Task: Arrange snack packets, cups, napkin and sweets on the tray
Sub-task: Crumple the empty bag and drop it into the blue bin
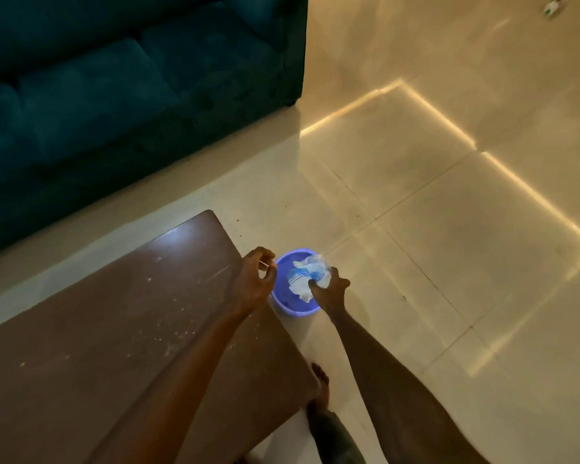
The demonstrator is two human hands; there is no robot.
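Observation:
A blue plastic tub [290,304] stands on the floor just past the right corner of the brown table [114,329]. My right hand [330,291] grips a crumpled white-and-blue wrapper [310,271] right over the tub. White crumpled paper [300,289] lies inside the tub below it. My left hand [257,279] hovers at the tub's left rim, fingers curled, pinching something small and thin that I cannot make out. No tray, cups or sweets show in this view.
The table top carries scattered white crumbs [168,333]. A dark teal sofa [121,95] fills the upper left. Beige floor tiles [449,229] spread to the right. My bare foot [320,386] stands beside the table's near corner. A small object [551,6] lies far away.

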